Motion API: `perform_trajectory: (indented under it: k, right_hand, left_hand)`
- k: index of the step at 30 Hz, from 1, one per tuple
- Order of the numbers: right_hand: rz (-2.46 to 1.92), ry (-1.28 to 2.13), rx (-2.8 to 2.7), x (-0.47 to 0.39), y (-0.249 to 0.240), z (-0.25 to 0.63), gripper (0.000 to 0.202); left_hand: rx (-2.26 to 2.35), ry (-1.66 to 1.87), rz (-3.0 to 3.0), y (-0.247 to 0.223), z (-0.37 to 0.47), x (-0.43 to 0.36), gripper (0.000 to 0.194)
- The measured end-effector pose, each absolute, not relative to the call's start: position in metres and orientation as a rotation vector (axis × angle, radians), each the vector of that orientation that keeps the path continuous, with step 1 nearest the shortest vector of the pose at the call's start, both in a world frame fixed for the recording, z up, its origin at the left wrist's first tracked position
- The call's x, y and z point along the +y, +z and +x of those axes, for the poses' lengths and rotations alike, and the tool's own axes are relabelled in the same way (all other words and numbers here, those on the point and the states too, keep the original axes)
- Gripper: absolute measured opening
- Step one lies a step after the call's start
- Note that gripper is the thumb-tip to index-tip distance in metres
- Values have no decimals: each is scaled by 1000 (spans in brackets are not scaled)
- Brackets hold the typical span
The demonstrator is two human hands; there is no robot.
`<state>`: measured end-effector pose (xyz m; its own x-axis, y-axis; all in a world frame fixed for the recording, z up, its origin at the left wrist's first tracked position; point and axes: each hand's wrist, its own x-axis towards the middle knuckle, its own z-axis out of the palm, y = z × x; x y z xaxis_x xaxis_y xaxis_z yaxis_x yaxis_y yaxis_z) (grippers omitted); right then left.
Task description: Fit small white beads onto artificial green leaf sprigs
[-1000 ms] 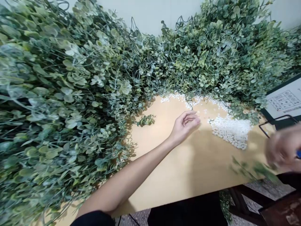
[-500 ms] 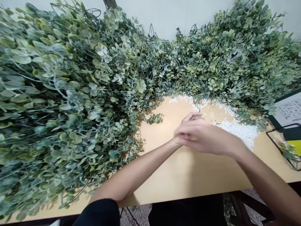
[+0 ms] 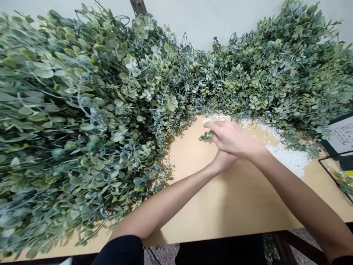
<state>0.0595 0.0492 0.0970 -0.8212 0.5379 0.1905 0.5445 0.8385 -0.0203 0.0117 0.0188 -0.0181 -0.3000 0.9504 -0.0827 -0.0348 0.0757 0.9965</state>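
Open tabletop (image 3: pixel 193 217) toward near edge, foliage (image 3: pixel 91 121) blocking left and back

We are seeing a tan table (image 3: pixel 248 206); leafy green branches (image 3: pixel 82 129) are lying massed along its left and back, small white pieces (image 3: pixel 289 160) heaped toward the right.

**Background gear: mostly right end, plus bits under the table**

Table (image 3: pixel 193 209): pale wood-tone top, near edge runs across the view. Pale wall (image 3: pixel 198 25) behind, thin vertical line on it. Dark post (image 3: pixel 139 7) against the wall, far side, left of centre. Far right: white sheet (image 3: pixel 343 136) with printed grid on a dark green board (image 3: pixel 346 162). Black wire frame (image 3: pixel 328 172) just nearer; yellow patch (image 3: pixel 349 173) at right edge. Below the near edge: speckled floor (image 3: pixel 165 254), black cable (image 3: pixel 154 256) left of centre, dark wooden bars (image 3: pixel 300 244) right.
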Motion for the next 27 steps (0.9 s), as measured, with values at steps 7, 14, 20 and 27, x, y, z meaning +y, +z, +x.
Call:
perform_trajectory:
  k: [7,14,20,27]
  right_hand:
    - [-829,151,-2362,73,99,149,34]
    - [-1166,51,-1725,94,45,213,28]
    - [-1357,-38,-1758,105,13,244,27]
    - [-1722,-56,-2007,104,20,259,27]
  left_hand:
    - [850,1351,1109,-14,8,6,22]
    - [1417,1784,2032,-8,3,-13,36]
    - [1796,1348,1874,-2,-4,-5,71]
    - [1508,1582,1517,-14,-8,3,36]
